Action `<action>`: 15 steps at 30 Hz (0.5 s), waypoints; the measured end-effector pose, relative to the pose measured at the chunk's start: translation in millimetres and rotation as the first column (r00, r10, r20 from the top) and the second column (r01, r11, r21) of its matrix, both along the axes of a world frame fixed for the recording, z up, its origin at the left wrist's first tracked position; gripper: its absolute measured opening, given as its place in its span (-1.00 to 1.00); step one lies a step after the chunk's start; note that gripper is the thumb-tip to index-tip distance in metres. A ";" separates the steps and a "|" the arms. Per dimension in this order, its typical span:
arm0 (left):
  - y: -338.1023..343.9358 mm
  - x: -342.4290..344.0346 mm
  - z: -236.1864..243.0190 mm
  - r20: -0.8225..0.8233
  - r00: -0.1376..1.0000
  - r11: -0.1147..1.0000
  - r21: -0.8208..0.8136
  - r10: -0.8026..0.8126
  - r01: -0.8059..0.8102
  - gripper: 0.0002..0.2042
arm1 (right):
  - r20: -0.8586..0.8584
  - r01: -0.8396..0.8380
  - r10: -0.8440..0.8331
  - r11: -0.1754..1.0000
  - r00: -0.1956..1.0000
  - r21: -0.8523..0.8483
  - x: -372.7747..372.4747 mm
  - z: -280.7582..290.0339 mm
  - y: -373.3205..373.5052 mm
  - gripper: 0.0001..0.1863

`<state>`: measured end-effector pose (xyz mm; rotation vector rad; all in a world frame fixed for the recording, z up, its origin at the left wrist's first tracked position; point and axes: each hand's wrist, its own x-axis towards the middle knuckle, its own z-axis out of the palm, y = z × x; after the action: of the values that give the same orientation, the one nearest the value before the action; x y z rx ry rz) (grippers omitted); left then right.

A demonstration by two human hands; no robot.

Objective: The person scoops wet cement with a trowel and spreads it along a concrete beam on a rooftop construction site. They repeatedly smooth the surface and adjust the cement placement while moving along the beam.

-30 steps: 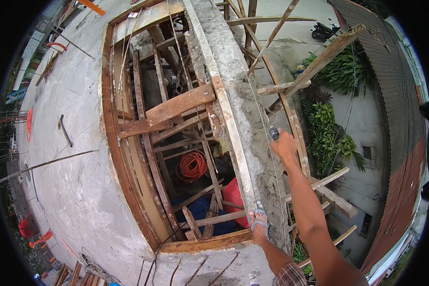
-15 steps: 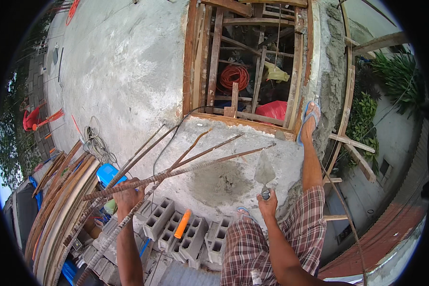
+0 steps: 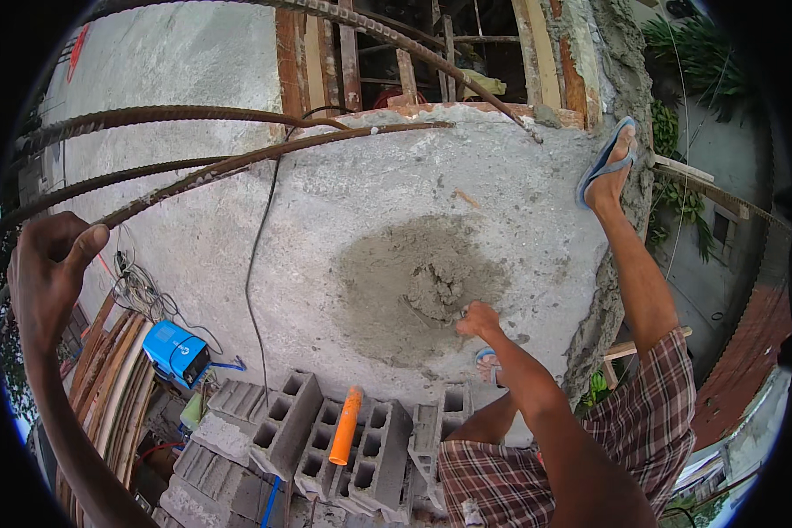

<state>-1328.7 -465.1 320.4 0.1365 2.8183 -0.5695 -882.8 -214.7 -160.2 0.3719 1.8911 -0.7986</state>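
My left hand [image 3: 51, 273] is raised at the far left, its fingers closed round a rusty ribbed steel bar [image 3: 264, 156]. Other curved rebars [image 3: 176, 115] spread out above and beside it, over the concrete. Low over the slab, my right hand [image 3: 479, 319] is closed on a pointed trowel; its blade is hard to make out against the grey mortar. That hand is at the right edge of a round patch of wet mortar [image 3: 370, 282], with a small lumpy heap [image 3: 437, 289] in the middle.
Hollow concrete blocks [image 3: 282, 421] with an orange pipe [image 3: 346, 425] lie near me. A blue machine [image 3: 176, 352], a black cable [image 3: 257, 255] and stacked boards [image 3: 106, 387] are at left. Ahead is a timber-framed opening [image 3: 352, 62]; the slab edge [image 3: 609, 282] drops off at right.
My left hand has risen and gone left, lifting the rebars higher. My right hand has reached forward to the mortar with the trowel. The view has shifted closer to the slab.
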 end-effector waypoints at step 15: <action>19.6 20.1 8.6 -0.110 0.968 0.973 0.018 -0.226 0.230 -0.61 | 0.326 0.918 -0.878 0.391 0.350 0.070 6.7 28.3 -43.9 -0.79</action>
<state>-1308.6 -445.5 328.9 0.4545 2.9369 -0.5994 -876.2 -258.6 -132.0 1.4822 1.1765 -1.4705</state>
